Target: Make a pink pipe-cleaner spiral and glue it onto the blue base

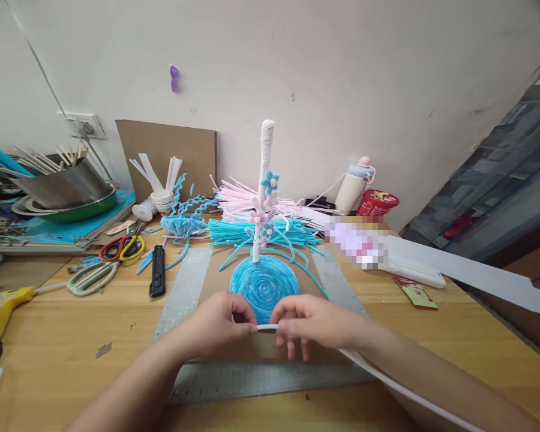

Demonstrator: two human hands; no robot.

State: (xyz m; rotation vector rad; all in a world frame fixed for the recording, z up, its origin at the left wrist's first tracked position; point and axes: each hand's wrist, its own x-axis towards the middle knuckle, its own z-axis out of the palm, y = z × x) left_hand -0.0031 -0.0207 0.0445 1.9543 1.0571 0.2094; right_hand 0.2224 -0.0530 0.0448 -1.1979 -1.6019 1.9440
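Note:
A pale pipe cleaner [267,327] is stretched between my two hands, its long end trailing under my right forearm to the lower right. My left hand [222,318] pinches it at one side. Thumb and forefinger of my right hand [308,321] grip it at the other, the remaining fingers hanging loose. Just beyond lies a round blue coiled base [263,288], its near edge partly behind my fingers. From its far side rises a white wrapped post [265,156], bearing a blue fuzzy flower [270,182] and a pink one [258,219], among others.
Behind the post lie blue pipe cleaners [225,232] and pink ones [238,197]. At left are a black box cutter [158,273], scissors [94,277] and a yellow glue gun [9,306]. A bottle [351,189] and red cup [377,204] stand back right. Cardboard [238,348] lies beneath.

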